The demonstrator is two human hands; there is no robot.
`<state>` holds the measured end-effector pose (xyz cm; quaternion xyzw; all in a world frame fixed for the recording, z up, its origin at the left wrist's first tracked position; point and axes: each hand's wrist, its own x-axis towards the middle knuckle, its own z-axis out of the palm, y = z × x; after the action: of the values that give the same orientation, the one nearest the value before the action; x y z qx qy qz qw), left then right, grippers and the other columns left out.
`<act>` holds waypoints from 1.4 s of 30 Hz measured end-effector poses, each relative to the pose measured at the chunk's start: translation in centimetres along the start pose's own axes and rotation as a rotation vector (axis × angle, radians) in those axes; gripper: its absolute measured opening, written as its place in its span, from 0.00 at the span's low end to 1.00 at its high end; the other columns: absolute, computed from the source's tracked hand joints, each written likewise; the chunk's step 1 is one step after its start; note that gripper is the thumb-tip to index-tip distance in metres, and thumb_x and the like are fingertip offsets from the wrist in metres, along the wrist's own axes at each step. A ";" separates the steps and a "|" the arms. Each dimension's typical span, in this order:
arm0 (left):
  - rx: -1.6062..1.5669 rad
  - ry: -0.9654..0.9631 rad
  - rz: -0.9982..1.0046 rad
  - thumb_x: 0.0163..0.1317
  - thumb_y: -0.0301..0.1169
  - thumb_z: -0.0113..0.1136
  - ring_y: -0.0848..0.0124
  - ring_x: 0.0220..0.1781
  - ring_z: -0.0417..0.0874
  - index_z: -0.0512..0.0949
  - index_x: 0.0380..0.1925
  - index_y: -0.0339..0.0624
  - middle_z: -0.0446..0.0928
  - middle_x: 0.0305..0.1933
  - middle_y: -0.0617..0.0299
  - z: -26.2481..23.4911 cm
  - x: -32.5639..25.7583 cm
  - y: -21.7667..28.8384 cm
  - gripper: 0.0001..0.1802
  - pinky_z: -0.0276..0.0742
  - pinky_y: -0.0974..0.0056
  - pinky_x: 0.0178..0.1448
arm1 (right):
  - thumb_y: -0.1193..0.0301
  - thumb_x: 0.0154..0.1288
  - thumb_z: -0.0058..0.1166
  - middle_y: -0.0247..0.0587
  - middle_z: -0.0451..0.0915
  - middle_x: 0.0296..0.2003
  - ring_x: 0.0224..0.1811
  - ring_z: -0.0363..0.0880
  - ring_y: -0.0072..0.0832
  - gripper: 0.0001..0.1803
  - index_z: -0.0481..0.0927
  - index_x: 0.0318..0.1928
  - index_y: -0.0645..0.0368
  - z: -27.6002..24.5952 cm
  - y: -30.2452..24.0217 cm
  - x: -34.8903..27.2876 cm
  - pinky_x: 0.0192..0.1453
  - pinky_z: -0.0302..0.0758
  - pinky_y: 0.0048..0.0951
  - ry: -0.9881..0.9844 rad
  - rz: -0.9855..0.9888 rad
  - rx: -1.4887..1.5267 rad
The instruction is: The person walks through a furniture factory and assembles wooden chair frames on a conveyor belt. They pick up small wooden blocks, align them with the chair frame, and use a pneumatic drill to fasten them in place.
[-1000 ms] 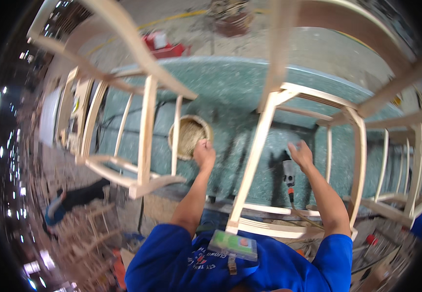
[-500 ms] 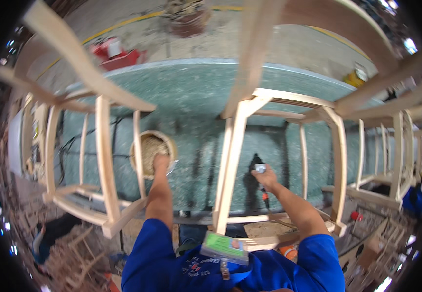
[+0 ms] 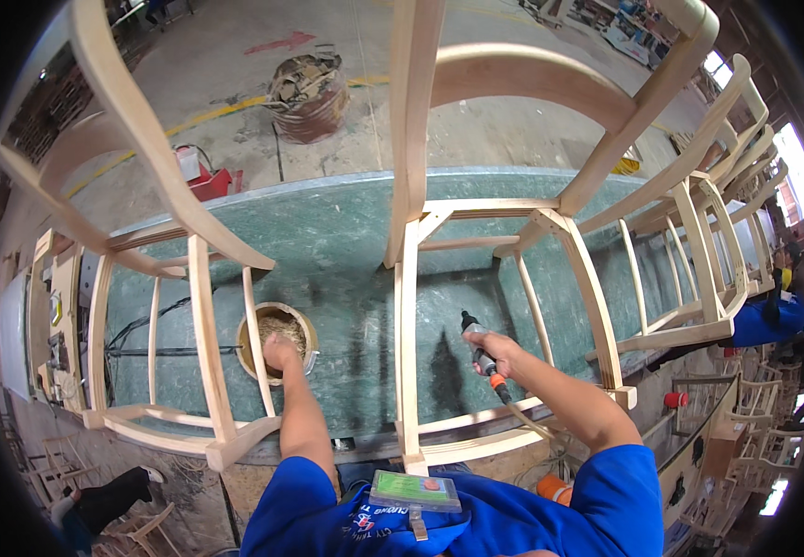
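My left hand (image 3: 281,352) reaches into a round bucket (image 3: 308,327) filled with small tan pieces too fine to name. Its fingers look closed, but their tips and anything they hold are hidden. My right hand (image 3: 499,354) grips a power screwdriver (image 3: 482,360) with a black nose, an orange collar and a hose trailing toward me. The tool slants above the green tabletop (image 3: 351,251), inside the open frame of a bare wooden chair (image 3: 406,325). A second wooden chair frame (image 3: 202,325) stands to the left, one thin rail crossing in front of the bucket.
More chair frames (image 3: 699,251) line the right side. Beyond the table stand a red container (image 3: 211,186) and a filled sack (image 3: 307,104) on the concrete floor. Dark cords lie left of the bucket. Other people (image 3: 764,320) (image 3: 109,501) are at both sides.
The view has tilted up, showing more floor. The screwdriver has turned from upright to slanting, its nose now pointing up-left. My left hand remains at the bucket, more drawn in.
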<state>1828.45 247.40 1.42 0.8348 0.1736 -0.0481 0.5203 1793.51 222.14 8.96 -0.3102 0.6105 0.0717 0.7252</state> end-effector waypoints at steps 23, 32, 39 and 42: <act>-0.836 -1.614 -0.256 0.73 0.31 0.62 0.79 0.34 0.79 0.77 0.51 0.34 0.77 0.35 0.64 -5.2 -18.5 17.5 0.13 0.73 0.77 0.31 | 0.61 0.69 0.65 0.36 0.75 0.40 0.25 0.78 0.20 0.38 0.63 0.75 0.52 5.5 5.0 -24.1 0.20 0.78 0.24 -0.363 -0.737 -0.091; -0.579 -1.647 -0.214 0.74 0.33 0.62 0.86 0.25 0.77 0.79 0.45 0.35 0.79 0.31 0.67 -5.2 -19.1 19.6 0.10 0.66 0.83 0.18 | 0.57 0.70 0.63 0.36 0.73 0.38 0.25 0.79 0.20 0.38 0.63 0.74 0.54 5.4 4.4 -24.4 0.20 0.78 0.23 -0.452 -0.730 -0.104; -0.222 -1.597 0.022 0.69 0.36 0.68 0.88 0.21 0.73 0.82 0.36 0.36 0.80 0.28 0.68 -4.3 -18.3 22.1 0.12 0.63 0.82 0.18 | 0.59 0.71 0.63 0.36 0.73 0.38 0.25 0.79 0.19 0.37 0.63 0.74 0.54 4.9 3.6 -23.5 0.20 0.79 0.21 -0.494 -0.701 -0.085; -0.047 -1.557 0.139 0.67 0.37 0.71 0.88 0.20 0.72 0.83 0.34 0.39 0.79 0.26 0.69 -3.4 -18.7 23.4 0.12 0.62 0.81 0.19 | 0.59 0.71 0.63 0.36 0.74 0.37 0.25 0.79 0.19 0.35 0.64 0.73 0.54 4.4 3.2 -22.8 0.20 0.80 0.21 -0.531 -0.693 -0.077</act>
<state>1818.58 236.63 27.75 0.5585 -0.2930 -0.5835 0.5116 1790.09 233.37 29.25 -0.4943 0.2598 -0.0759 0.8261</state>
